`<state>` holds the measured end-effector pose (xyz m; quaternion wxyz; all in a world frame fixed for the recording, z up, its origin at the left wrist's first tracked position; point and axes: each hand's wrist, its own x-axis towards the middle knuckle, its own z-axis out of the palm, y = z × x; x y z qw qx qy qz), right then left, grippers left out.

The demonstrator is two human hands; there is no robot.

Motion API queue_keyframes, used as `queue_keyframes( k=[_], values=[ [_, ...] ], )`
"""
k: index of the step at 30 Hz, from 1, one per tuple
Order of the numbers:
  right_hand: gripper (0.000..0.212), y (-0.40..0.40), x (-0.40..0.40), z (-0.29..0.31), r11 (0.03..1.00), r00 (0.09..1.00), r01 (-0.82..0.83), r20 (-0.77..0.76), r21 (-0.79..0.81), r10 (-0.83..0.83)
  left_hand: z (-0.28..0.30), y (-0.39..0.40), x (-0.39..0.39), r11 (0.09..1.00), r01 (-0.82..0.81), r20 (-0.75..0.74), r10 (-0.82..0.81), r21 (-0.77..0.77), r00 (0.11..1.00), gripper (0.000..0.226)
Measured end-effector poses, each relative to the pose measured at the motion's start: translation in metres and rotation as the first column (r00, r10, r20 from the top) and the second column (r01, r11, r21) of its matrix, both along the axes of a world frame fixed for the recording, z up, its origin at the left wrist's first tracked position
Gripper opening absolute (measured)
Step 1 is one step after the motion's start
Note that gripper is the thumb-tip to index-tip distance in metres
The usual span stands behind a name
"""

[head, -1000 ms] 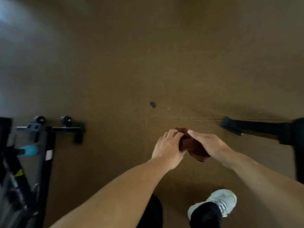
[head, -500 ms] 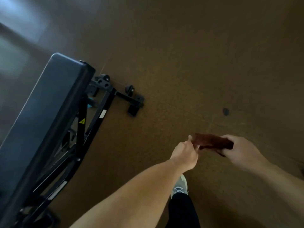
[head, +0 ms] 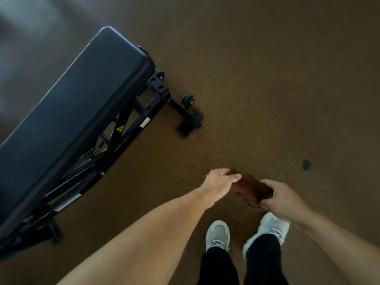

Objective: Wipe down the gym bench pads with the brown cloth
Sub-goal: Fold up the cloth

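Brown cloth: folded, held in the air between 2 hands above the floor, in front of 2 pale sneakers. Left hand: fingers and thumb pinching the cloth's far end. Right hand: fingers curled round its near end. Bench pad: dark, long, lying diagonally at the floor's left edge, well apart from the cloth, on a black frame with a yellow warning sticker

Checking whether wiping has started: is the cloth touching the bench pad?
Apart. The head view shows the cloth held between the left hand and right hand over the floor, with bare floor between it and the pad.
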<state>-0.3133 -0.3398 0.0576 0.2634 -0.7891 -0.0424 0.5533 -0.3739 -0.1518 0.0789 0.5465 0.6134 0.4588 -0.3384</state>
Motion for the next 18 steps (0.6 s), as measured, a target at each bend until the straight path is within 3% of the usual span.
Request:
queue_keyframes(
  k=[4, 9, 11, 14, 18],
  values=[
    [0.028, 0.01, 0.025, -0.001, 0.987, 0.984, -0.146, 0.096, -0.073, 0.153, -0.002, -0.001, 0.027, 0.995, -0.053, 0.01, 0.053, 0.08, 0.999, 0.06],
    [0.027, 0.027, 0.07, 0.002, 0.988, 0.955, -0.118, 0.26, -0.097, 0.14, -0.007, 0.016, 0.067, 0.986, -0.079, -0.055, 0.087, 0.145, 0.995, 0.057],
    [0.03, 0.036, 0.083, -0.001, 0.994, 0.962, -0.07, 0.26, -0.079, 0.088, -0.012, 0.027, 0.078, 0.981, -0.1, -0.116, 0.12, 0.165, 0.986, 0.055],
    [0.025, 0.056, 0.096, -0.015, 0.994, 0.97, -0.048, 0.231, -0.103, 0.071, -0.02, 0.046, 0.088, 0.961, -0.27, -0.159, 0.278, 0.065, 0.947, 0.054],
    [0.02, 0.098, 0.099, -0.033, 0.995, 0.978, -0.049, 0.199, -0.081, 0.065, -0.039, 0.085, 0.093, 0.949, -0.312, -0.179, 0.315, 0.046, 0.932, 0.052]
  ],
)
